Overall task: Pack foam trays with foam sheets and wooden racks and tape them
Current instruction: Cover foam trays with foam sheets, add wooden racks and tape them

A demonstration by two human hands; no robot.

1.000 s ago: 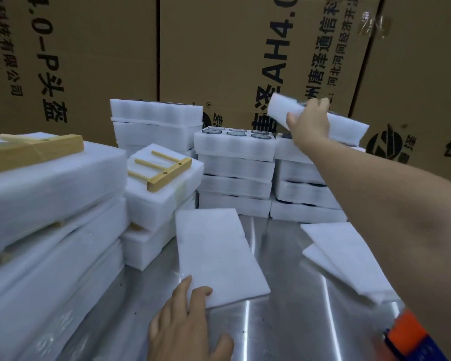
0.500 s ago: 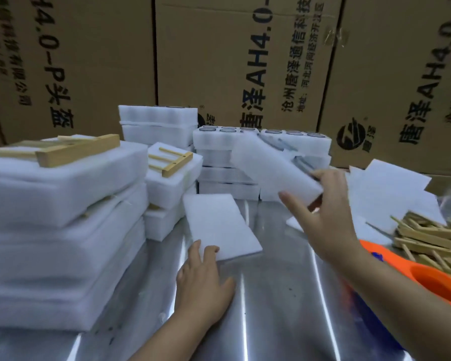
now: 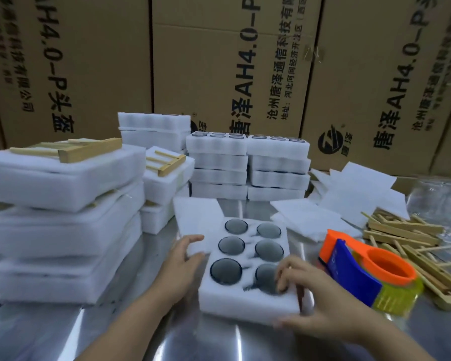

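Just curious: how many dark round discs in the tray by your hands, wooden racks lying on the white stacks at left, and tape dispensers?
Dark round discs in the foam tray: 6
Wooden racks on the left stacks: 2
Tape dispensers: 1
Total: 9

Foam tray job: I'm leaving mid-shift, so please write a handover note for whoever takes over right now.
Hands: left hand pinches the foam sheet beside the foam tray; right hand grips the tray's near right corner.
The tray lies on the sheet, six pockets filled, uncovered.
To the right sit wooden racks and the tape dispenser; packed bundles are stacked on the left.
To do: cover, add a rack, tape; then the tray stacks at the back.
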